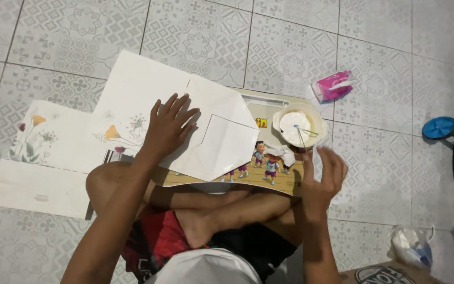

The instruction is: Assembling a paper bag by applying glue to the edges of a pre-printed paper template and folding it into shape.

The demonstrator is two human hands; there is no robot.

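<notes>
- Sitting cross-legged on the tiled floor [374, 47], the person keeps a small lap desk [269, 181] with a cartoon picture just beyond the crossed legs, so the work lies within easy reach of both arms.
- The right hand [322, 176] hovers at the near right corner of the desk, fingers loosely curled and partly spread; something thin may be pinched at the fingertips, but I cannot tell for sure.
- The left hand [168, 126] lies flat with fingers spread wide on the folded white paper [222, 134], pressing it down on the left part of the desk, seemingly to hold the folds in place.
- That paper has its corners folded in to a point and covers most of the desk's left half.
- A round cream bowl [299, 126] of white paste sits on the far right corner of the desk, just beyond the right hand, with a thin stick resting in it.
- Left of the desk, flower-printed sheets [53, 139] lie spread on the floor, partly under the folded paper.
- Beyond the desk's far right corner lies a pink packet [333, 85]; farther right, a blue disc [440, 127].
</notes>
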